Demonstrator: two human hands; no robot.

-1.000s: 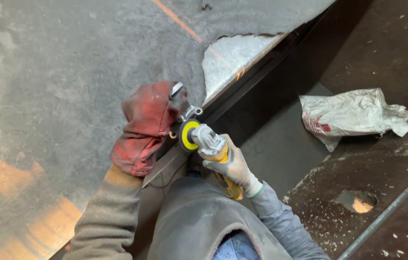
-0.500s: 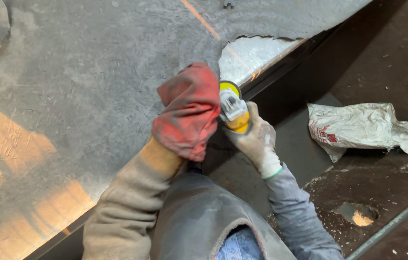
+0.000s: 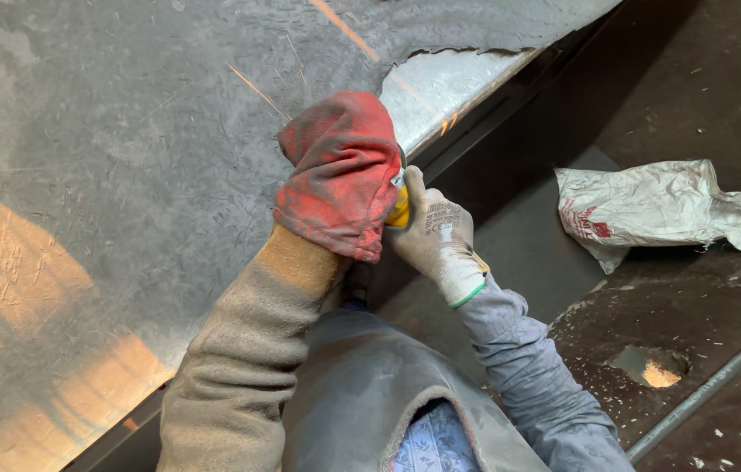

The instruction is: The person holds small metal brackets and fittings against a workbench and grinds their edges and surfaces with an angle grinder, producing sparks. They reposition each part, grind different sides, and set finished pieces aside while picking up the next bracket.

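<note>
The left hand (image 3: 342,170), in a red glove, is closing over the front of a yellow grinder (image 3: 400,210), hiding nearly all of it. The right hand (image 3: 434,236), in a white glove, is wrapping tightly round the grinder's rear, just behind the red glove and touching it. Only a sliver of yellow body is showing between the two gloves. The grinder is sitting at the edge of a large grey plate (image 3: 126,175), beside a bright ground patch (image 3: 445,87). Its long axis is running from the right hand up and left toward the plate, with the working end pointing under the red glove; the disc itself is hidden. Thin sparks (image 3: 257,87) are streaking up and left across the plate. A crumpled white bag (image 3: 659,210) is lying well apart on the right, on the dark floor (image 3: 720,79).
</note>
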